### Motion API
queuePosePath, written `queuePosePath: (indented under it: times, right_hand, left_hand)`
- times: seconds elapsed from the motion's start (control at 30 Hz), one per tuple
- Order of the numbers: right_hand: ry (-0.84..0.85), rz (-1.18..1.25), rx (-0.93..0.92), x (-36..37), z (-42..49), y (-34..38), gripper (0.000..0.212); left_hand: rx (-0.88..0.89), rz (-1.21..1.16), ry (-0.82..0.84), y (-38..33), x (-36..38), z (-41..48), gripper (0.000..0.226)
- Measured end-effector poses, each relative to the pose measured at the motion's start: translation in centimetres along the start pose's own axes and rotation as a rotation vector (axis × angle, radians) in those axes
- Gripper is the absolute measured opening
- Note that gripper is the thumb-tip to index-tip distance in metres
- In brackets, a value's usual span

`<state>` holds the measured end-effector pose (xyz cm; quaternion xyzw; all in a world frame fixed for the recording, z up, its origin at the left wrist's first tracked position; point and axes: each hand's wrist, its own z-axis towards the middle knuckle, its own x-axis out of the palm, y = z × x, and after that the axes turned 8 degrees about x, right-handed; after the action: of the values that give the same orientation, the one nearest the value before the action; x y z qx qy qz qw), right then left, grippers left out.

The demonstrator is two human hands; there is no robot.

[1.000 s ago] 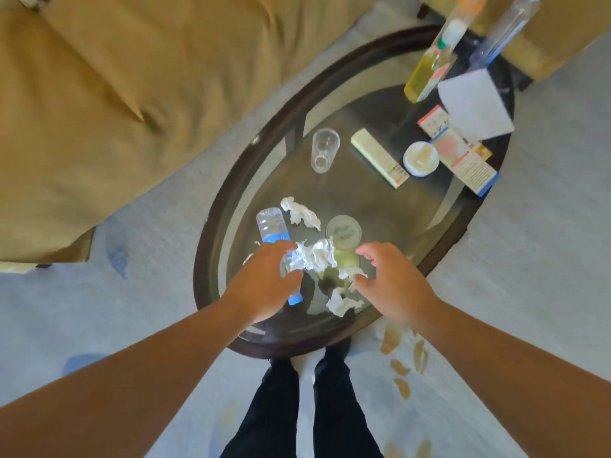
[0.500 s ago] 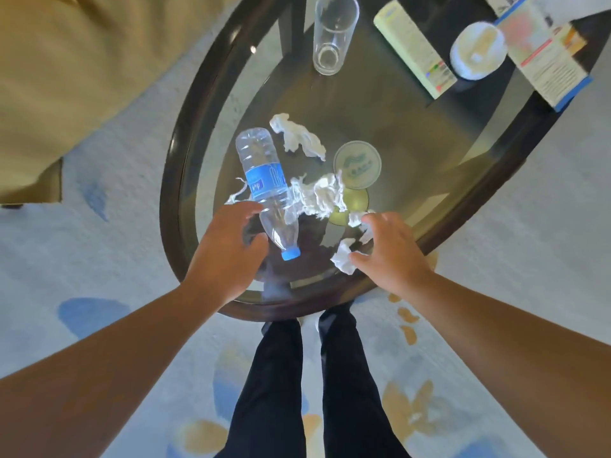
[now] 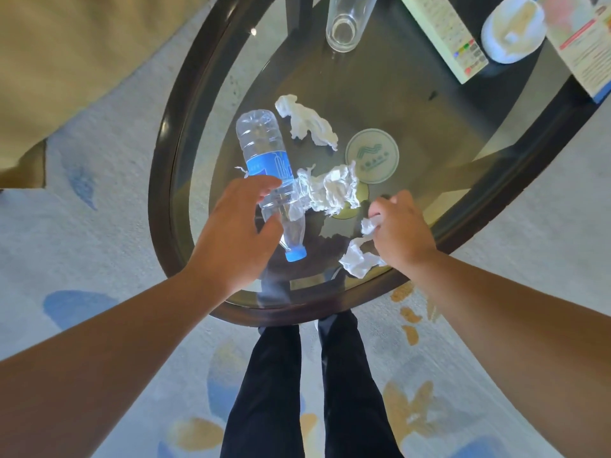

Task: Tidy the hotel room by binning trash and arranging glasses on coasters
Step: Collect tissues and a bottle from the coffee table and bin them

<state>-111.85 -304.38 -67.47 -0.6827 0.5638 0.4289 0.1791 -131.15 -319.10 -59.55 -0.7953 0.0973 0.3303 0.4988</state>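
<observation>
Left hand [image 3: 234, 233] now curled round empty bottle [image 3: 264, 153], right hand [image 3: 403, 233] pinching tissue [image 3: 357, 259], glass [image 3: 344, 31] empty.

left hand [image 3: 236, 226]: fingers and thumb curled, gripping | right hand [image 3: 401, 233]: fingertips pinching | both reaching forward, palms down

Beige sofa [image 3: 82, 61], patterned carpet [image 3: 99, 259], pale box [image 3: 443, 31]
</observation>
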Motion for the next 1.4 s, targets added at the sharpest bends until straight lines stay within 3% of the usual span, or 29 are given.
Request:
queuePosePath:
  times: [0.37,0.53,0.63,0.8,0.87,0.97,1.07,1.27,1.4]
  right_hand:
    - [-0.038,0.314,0.153,-5.3,-2.0,-0.5,0.021]
    - [0.04,0.384,0.111,-6.2,-4.7,0.3,0.041]
    - [0.111,0.425,0.076,-6.4,-5.8,1.0,0.041]
    - [0.19,0.351,0.073,-5.3,-6.9,1.7,0.004]
    - [0.144,0.303,0.03,-4.5,-6.9,1.7,0.015]
    - [0.09,0.229,-0.04,-3.3,-6.7,1.6,0.006]
    - [0.119,0.167,-0.046,-1.8,-6.7,1.3,0.031]
    - [0.138,0.013,-0.071,1.5,-5.9,0.8,0.054]
    - [0.127,-0.07,-0.112,3.0,-4.8,0.3,0.037]
  left_hand:
    - [0.007,-0.059,-0.024,-0.8,-1.7,-1.0,0.041]
    - [-0.002,-0.076,-0.036,-2.0,-2.7,-1.6,0.042]
    - [-0.005,-0.071,-0.039,-2.3,-3.2,-1.9,0.04]
    - [0.0,-0.064,-0.047,-2.5,-3.3,-2.3,0.041]
    - [0.003,-0.073,-0.045,-2.4,-3.1,-2.5,0.041]
    - [-0.006,-0.089,-0.037,-2.2,-2.6,-2.8,0.04]
    - [-0.015,-0.078,-0.029,-1.7,-2.0,-2.9,0.041]
    - [-0.048,-0.059,0.002,-0.4,-1.0,-2.9,0.041]
    - [-0.062,-0.039,0.018,0.4,-0.6,-2.7,0.041]
